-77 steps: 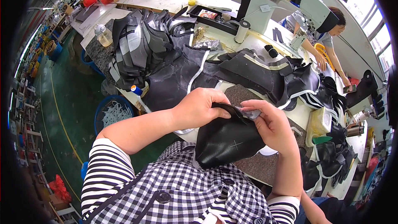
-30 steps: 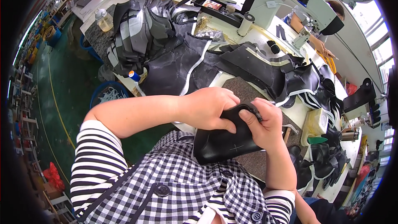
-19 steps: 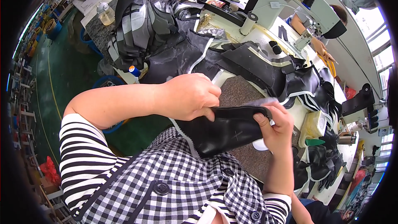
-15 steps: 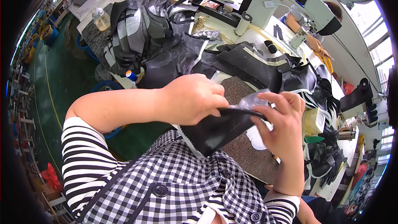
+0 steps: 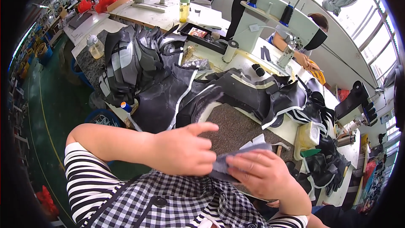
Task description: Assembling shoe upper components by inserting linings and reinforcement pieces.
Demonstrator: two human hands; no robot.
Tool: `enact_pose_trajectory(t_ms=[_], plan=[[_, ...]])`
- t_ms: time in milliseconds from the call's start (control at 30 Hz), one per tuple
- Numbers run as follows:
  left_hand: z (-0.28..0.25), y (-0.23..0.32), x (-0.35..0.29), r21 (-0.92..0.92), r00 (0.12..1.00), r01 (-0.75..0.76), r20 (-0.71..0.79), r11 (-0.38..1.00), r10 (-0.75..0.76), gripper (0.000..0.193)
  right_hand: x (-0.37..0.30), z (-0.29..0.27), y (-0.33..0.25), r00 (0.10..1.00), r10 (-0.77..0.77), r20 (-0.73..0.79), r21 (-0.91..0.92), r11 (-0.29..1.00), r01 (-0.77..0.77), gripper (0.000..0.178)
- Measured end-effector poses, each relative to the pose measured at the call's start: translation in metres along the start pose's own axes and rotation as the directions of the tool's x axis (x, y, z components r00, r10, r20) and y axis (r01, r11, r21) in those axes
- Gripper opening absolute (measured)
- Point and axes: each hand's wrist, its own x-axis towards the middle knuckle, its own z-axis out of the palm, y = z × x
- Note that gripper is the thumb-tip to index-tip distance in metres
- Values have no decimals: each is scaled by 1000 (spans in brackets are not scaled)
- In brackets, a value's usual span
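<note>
A dark leather piece, folded with its greyish backing (image 5: 220,165) outward, is held low in front of my body. My left hand (image 5: 183,151) is closed at its left end, the index finger stretched out and the others curled; the fingertips are hidden. Across its top lies my right hand (image 5: 263,172), fingers bent over it and gripping it. Just beyond is a brown speckled board (image 5: 232,126) on the table. White scraps (image 5: 253,142) and a tool with a wooden handle (image 5: 278,150) lie beside the right hand.
Stacked black and grey leather pieces (image 5: 135,55) fill the left, with white-edged ones (image 5: 289,99) at right. An orange-and-blue spool (image 5: 125,107) stands near the left edge. Beyond are a black tray (image 5: 202,38), a bottle (image 5: 184,9), and a sewing machine (image 5: 270,21) with another person (image 5: 280,41).
Both hands have moved lower and nearer my body with the leather piece. Its smooth black face was showing; now greyish backing shows. My left index finger has stretched out. The view has shifted.
</note>
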Motion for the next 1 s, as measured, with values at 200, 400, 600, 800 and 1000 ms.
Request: enact_pose_trajectory(t_ms=[200, 400, 600, 800, 1000], plan=[[13, 7, 6, -157, 999, 29, -13, 987, -32, 8, 9, 0, -14, 1000, 12, -1, 35, 999, -12, 26], [12, -19, -18, -266, 972, 202, -65, 943, -227, 11, -20, 12, 15, 920, 382, -90, 175, 915, -363, 29], [24, -46, -32, -625, 882, 418, 104, 660, -460, 25, -49, 51, 91, 773, 616, -154, 366, 762, -534, 29], [53, -57, -70, -767, 701, 576, 286, 283, -653, 27, -54, 98, 109, 746, 664, -51, 891, 367, -266, 25], [95, -77, -93, -852, 678, 416, 523, -318, -517, 31, -51, 153, 96, 632, 738, 234, 903, 76, -423, 23]])
